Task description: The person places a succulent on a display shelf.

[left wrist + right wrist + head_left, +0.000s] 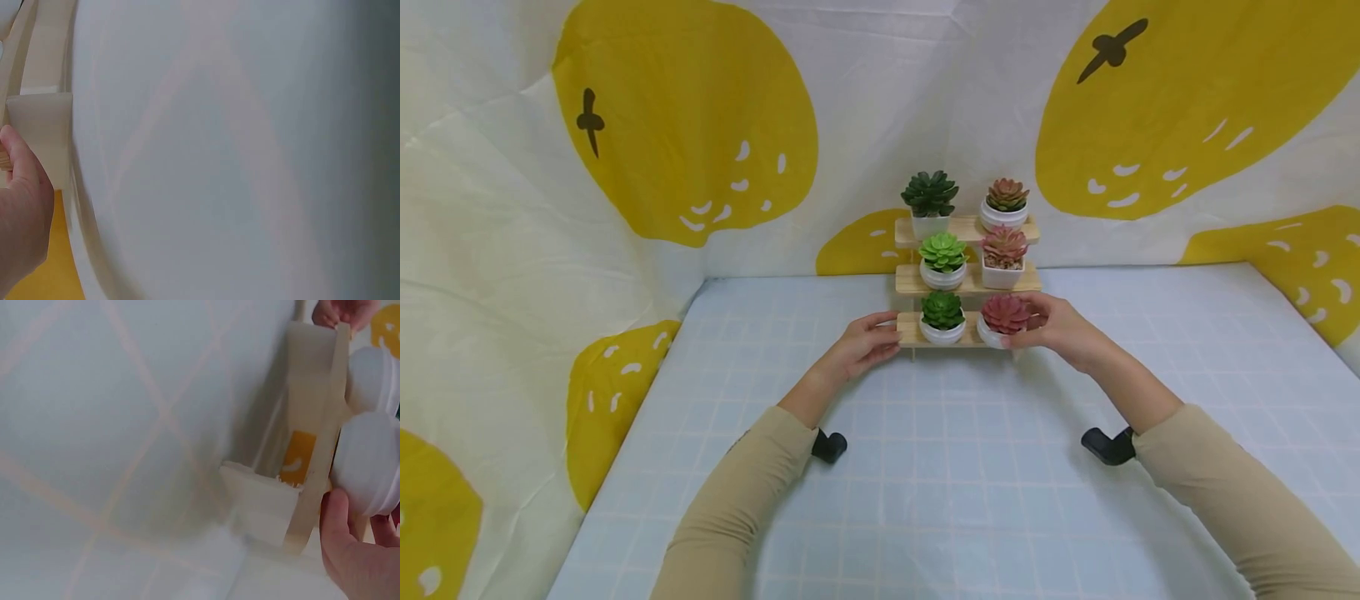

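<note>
A three-tier wooden plant stand [972, 333] carries small potted succulents, two on each tier. At the left end of its lowest board, my left hand [867, 346] pinches the wood, also visible at the edge of the left wrist view. My right hand [1058, 333] holds the white round pot of a pink-red succulent [1004, 313] on the lowest tier's right side. In the right wrist view, thumb and fingers lie around that white pot [367, 465], which sits on or just over the board; contact is unclear. Beside it stands a dark green succulent [942, 310] in a white pot.
On the middle tier are a bright green succulent [943, 252] and a pink one [1003, 248] in a square pot. A dark green plant [929, 195] and a reddish one [1007, 197] stand on top. Behind hangs a yellow-patterned cloth [880, 100]; a pale checked cloth [940, 483] covers the table.
</note>
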Tool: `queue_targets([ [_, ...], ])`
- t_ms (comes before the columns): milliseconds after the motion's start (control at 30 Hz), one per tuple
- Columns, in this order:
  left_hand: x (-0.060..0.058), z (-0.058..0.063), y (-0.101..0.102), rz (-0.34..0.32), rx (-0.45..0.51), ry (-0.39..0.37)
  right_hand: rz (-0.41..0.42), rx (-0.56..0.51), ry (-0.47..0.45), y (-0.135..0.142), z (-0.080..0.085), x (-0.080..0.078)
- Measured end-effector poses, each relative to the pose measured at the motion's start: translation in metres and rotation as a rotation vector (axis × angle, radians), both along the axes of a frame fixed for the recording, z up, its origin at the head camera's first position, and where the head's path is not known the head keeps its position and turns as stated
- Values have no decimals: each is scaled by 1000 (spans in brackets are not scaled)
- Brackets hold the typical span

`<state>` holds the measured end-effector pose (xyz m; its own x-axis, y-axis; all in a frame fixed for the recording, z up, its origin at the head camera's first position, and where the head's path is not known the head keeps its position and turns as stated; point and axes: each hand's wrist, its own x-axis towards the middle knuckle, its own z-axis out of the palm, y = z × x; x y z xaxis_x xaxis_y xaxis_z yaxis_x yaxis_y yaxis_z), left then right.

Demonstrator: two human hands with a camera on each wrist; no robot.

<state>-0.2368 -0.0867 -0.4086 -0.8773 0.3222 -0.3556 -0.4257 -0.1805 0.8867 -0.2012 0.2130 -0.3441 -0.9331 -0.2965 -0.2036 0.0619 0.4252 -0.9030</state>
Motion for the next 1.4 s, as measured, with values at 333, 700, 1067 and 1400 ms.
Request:
queue_targets([
  [333,-1,-2,-1,0,-4,1,-30,-34,-10,-3,-3,-2],
  [700,0,-2,-2,3,1,0,-45,-43,5,-5,-5,-2],
  [1067,0,0,-1,-6,-9,5,-31,-35,7,-1,-4,1],
  [1400,0,-2,0,23,-13,-6,-12,51,60,27,-3,8],
])
